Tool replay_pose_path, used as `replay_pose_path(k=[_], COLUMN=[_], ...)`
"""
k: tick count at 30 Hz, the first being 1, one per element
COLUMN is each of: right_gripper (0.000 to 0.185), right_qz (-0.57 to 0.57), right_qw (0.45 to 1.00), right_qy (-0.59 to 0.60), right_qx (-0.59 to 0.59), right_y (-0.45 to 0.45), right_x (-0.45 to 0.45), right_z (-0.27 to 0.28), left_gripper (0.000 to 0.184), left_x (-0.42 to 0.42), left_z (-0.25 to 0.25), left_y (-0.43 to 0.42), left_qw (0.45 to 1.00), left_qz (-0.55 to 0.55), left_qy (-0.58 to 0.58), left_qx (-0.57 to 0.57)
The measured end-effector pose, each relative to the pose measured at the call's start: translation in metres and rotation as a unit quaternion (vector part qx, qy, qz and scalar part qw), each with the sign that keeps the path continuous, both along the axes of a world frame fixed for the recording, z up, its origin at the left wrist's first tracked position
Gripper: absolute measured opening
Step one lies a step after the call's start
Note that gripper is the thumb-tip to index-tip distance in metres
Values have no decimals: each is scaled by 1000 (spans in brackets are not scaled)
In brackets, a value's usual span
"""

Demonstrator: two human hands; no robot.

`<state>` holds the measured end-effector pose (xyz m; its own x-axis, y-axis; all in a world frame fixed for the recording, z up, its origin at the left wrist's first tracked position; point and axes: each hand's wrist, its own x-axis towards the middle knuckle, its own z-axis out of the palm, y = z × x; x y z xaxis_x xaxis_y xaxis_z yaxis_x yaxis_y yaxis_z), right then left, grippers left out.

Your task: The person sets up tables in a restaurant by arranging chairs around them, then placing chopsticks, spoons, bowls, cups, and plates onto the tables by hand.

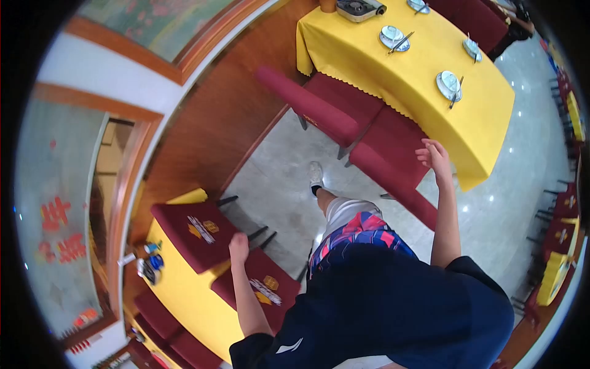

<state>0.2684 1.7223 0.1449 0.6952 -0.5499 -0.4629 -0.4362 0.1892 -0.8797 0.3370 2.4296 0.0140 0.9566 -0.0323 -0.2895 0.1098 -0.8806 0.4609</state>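
My left hand is loosely curled beside the edge of a maroon chair back with a yellow emblem. I cannot tell whether it touches the chair, and nothing shows in its fingers. My right hand has its fingers apart and bent, holding nothing, above a maroon bench seat by the yellow-clothed table. On that table stand place settings; the nearest is a plate with a bowl and dark chopsticks.
A second yellow-clothed table stands at lower left, with a blue item on it. A portable stove sits on the far table. Grey floor runs between the chairs. Another person is partly visible at upper right.
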Motion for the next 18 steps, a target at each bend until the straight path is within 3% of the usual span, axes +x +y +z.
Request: replay_pose_path(k=[1, 2, 3, 4, 5, 6, 7, 9, 10, 13, 15, 16, 18], right_gripper=[31, 35, 41, 50, 60, 70, 81, 92, 97, 96, 97, 97, 95], right_qz=[-23, 1, 51, 98, 130, 195, 258, 314, 305, 231, 200, 166, 118], right_qw=[999, 996, 977, 964, 944, 904, 890, 842, 818, 820, 834, 827, 812], right_qy=[12, 17, -10, 35, -9, -22, -27, 87, 147, 152, 181, 209, 267], right_qx=[-48, -84, -208, -245, -302, -379, -375, -429, -465, -502, -481, -495, -506], right_y=[11, 25, 44, 75, 97, 106, 121, 153, 168, 178, 183, 186, 196], right_x=[19, 45, 71, 103, 128, 152, 173, 200, 204, 206, 215, 219, 226], right_z=[-7, -16, -24, 6, 10, -10, -9, -10, -3, -30, -30, -39, -42], left_gripper=[24, 23, 22, 21, 22, 23, 26, 34, 34, 45, 56, 70, 76], left_x=[65, 122, 165, 202, 233, 258, 284, 332, 353, 411, 449, 471, 491], left_z=[20, 30, 58, 76, 91, 106, 121, 139, 141, 134, 111, 89, 68], left_y=[-18, -30, -64, -93, -120, -149, -176, -220, -232, -275, -296, -305, -333], left_qw=[992, 979, 956, 945, 931, 921, 911, 838, 841, 834, 809, 824, 821], left_qz=[69, 53, 49, 54, 60, 63, 59, 56, 47, 40, 99, 86, 91], left_qy=[19, -16, -54, -31, -12, 36, 84, 192, 205, 210, 211, 206, 233], left_qx=[-107, -194, -283, -321, -361, -383, -400, -507, -499, -509, -540, -520, -512])
